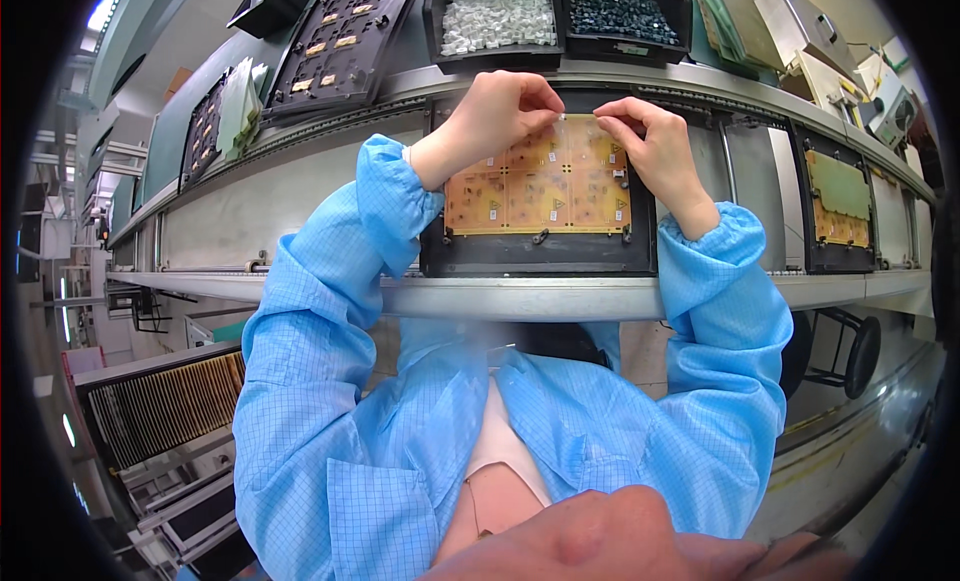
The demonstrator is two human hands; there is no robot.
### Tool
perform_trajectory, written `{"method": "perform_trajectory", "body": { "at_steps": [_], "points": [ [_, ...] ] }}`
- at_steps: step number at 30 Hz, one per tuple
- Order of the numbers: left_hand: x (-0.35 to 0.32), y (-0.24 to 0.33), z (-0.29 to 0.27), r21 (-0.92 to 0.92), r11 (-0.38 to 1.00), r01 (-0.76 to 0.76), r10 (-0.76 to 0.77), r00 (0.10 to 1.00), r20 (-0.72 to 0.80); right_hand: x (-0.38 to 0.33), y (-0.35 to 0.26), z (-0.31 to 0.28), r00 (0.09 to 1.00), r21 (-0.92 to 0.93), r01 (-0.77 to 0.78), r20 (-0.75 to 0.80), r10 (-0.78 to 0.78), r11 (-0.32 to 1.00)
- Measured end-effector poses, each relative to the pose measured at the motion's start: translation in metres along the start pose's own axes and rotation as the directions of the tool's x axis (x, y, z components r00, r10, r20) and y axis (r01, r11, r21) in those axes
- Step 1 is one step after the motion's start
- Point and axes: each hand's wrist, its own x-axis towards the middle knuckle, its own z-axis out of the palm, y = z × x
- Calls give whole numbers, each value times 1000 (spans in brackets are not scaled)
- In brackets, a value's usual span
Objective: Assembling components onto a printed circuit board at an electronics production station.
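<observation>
An orange-brown circuit board panel (537, 203), divided into several sections with small parts on it, lies in a black carrier frame (480, 258) in front of me. Over the panel's far edge, my left hand (497, 116) is closed in a pinch; a tiny pale part shows at its fingertips, too small to name. My right hand (660, 149) hovers at the panel's far right corner, thumb and forefinger drawn together. What lies between them, if anything, cannot be made out. Small black clips (541, 237) sit along the near edge of the panel.
Beyond the rail stand a black bin of white parts (497, 19) and a black bin of dark blue parts (620, 16). A black tray with small boards (338, 46) leans at the far left. Another carrier with boards (838, 196) sits on the line at right. A metal rail (520, 299) runs before me.
</observation>
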Motion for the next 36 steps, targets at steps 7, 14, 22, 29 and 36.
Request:
{"method": "perform_trajectory", "body": {
  "at_steps": [7,14,22,29,36],
  "points": [
    [9,-3,7,244,965,-93,110,992,-55,-1,-1,2,999,56,-41,12,40,998],
    [6,1,13,-266,964,0,16,998,56,-2,-14,12,998,16,47,29,-47,999],
    [1,2,6,-452,889,-64,95,994,46,1,-8,11,972,584,-227,180,149,779],
    [11,1,-8,-227,969,-97,87,995,-55,6,-3,7,959,683,-282,175,225,674],
    [18,-21,11,538,825,-171,229,973,-42,6,-1,0,944,641,-326,187,271,695]
  ]
}}
